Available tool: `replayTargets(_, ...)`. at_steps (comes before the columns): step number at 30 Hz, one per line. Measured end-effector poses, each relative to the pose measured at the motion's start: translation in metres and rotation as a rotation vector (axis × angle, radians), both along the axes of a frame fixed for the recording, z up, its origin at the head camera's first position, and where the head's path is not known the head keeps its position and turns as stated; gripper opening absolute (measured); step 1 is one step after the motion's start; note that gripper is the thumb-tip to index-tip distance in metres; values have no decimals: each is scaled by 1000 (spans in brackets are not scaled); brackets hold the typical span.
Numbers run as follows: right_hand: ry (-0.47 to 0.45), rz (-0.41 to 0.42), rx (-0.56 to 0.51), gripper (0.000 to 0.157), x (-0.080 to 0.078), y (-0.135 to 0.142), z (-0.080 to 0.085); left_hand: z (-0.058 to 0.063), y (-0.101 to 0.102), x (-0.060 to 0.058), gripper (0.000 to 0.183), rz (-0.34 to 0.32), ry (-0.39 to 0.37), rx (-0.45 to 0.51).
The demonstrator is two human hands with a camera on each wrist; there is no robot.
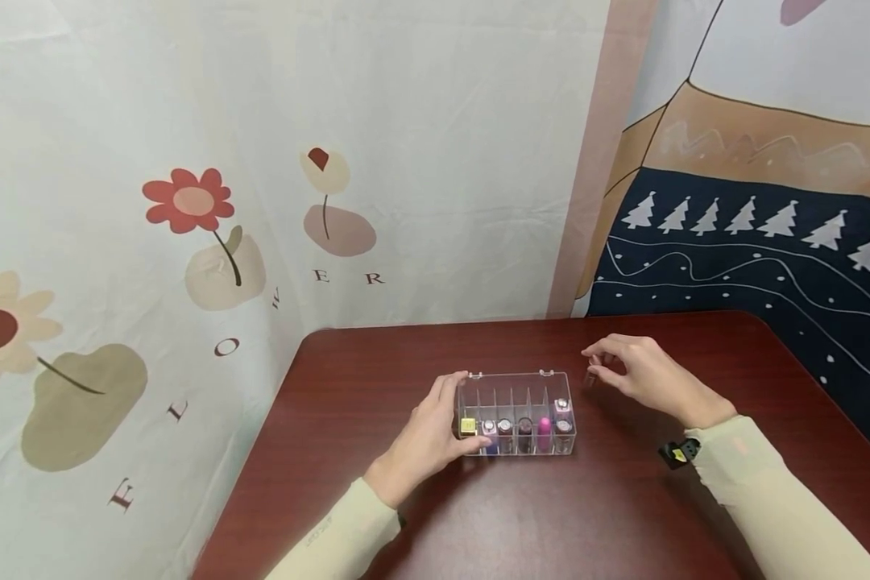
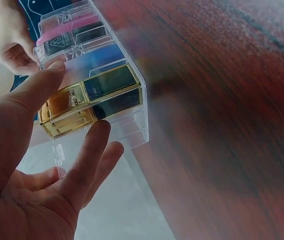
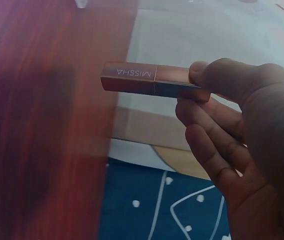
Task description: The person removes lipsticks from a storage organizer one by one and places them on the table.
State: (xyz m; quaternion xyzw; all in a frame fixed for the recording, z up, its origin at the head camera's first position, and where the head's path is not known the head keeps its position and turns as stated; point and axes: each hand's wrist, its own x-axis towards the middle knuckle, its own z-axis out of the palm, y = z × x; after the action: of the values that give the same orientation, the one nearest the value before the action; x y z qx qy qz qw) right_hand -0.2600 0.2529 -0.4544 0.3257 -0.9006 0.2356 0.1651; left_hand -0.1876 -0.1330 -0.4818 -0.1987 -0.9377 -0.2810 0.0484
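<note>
A clear plastic lipstick organizer [image 1: 516,397] stands on the table. Its front row holds several lipsticks, among them one with a gold cap [image 1: 467,425], a dark one [image 1: 525,435] and a bright pink one [image 1: 544,433]; another sits in the back row at the right. My left hand [image 1: 426,423] grips the organizer's left end, thumb at the front and fingertips around the side and back. To the right of the box, my right hand [image 1: 645,374] pinches a rose-gold lipstick [image 3: 137,76] marked MISSHA by one end, above the table.
The reddish-brown wooden table [image 1: 536,515] reaches back to a white curtain [image 1: 442,161] with flower prints. A dark blue cloth with white trees [image 1: 739,266] hangs at the right. A black strapped device [image 1: 677,453] is on the right wrist.
</note>
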Motion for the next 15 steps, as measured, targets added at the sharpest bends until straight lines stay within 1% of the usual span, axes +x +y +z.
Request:
replayTargets(5,-72,-17,30,28,-3,-3,-10,-2,0,1,110,16,-21,11)
replayTargets(8,-112,-21,37,27,-4,-4,-14,-1,0,1,110,11,-14,16)
replayTargets(12,-143,-28,37,26,-6,-6,-17,0,-1,1,111,10,-26,23)
replayTargets(15,-147,-40,36,27,-6,-6,-18,0,-1,0,111,7,-36,24)
